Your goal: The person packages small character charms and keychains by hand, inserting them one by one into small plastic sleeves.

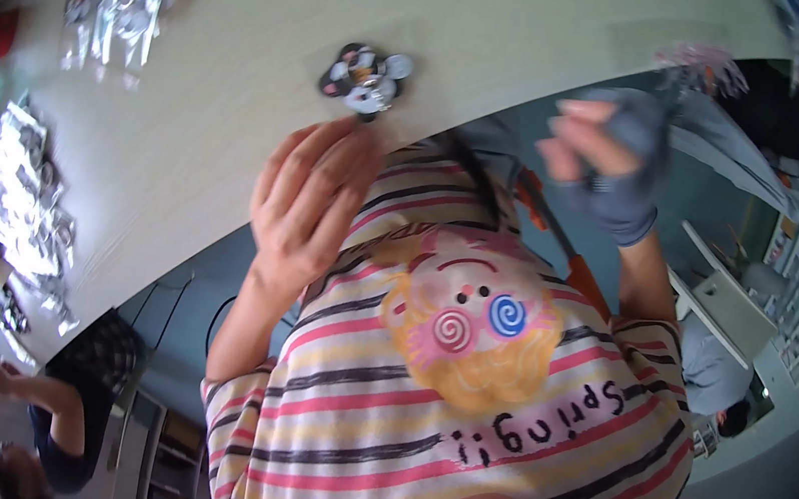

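On the pale table lies a small clear bag of black, white and grey charms (pixel 365 79), with pinkish and orange bits among them. My left hand (pixel 311 192), bare and seen from its back, reaches over the near table edge. Its fingers are bent and close together, with the tips at the near side of the bag. The thumb is mostly hidden. To the right, off the table edge, my right hand (pixel 606 154) is raised in a grey fingerless glove. Its fingers are curled and blurred, and I cannot make out whether anything is between them.
The pale table (pixel 225 116) curves around my front. Shiny clear packets (pixel 130 12) lie at its far left, and a heap of silvery packets (pixel 17 199) at its left edge. Pink strands (pixel 701 65) lie far right. Other people (pixel 69 418) are nearby at left and right.
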A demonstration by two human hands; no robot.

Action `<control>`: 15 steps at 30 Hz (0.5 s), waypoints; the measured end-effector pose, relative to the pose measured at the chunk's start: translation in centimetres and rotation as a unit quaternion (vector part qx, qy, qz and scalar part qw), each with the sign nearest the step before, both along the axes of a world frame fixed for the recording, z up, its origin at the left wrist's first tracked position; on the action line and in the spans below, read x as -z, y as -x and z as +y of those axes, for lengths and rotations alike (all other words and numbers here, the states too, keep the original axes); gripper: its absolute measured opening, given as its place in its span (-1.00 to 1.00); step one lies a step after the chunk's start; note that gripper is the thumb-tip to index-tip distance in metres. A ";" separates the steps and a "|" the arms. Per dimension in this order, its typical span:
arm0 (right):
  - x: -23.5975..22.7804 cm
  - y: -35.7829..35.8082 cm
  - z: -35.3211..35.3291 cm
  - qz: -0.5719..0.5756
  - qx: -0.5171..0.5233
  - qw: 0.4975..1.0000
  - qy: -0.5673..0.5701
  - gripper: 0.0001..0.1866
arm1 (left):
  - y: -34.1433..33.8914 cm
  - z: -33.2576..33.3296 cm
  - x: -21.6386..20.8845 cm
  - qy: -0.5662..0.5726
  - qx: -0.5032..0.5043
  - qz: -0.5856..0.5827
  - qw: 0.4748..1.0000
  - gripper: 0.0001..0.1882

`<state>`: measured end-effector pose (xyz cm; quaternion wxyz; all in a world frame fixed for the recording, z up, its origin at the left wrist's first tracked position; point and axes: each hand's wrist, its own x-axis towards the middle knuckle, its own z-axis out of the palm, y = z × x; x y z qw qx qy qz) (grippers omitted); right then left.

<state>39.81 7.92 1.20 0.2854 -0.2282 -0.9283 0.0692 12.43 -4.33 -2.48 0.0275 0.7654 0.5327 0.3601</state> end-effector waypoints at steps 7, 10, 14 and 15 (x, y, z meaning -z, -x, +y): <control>2.5 5.4 1.0 -0.042 -0.119 0.992 -0.008 -0.63 | -1.1 0.4 0.9 -0.063 -0.036 -0.077 0.994 -0.73; 2.3 5.9 1.1 -0.019 -0.094 0.995 0.039 -0.71 | -1.6 0.2 0.3 -0.028 -0.078 -0.128 0.988 -0.75; 1.2 7.5 1.3 -0.020 -0.024 0.992 0.121 -0.83 | -2.6 0.8 -0.7 0.051 -0.194 -0.246 0.948 -0.75; 0.9 7.8 1.4 -0.031 -0.015 0.989 0.146 -0.84 | -2.1 1.4 -0.8 0.008 -0.197 -0.182 0.963 -0.66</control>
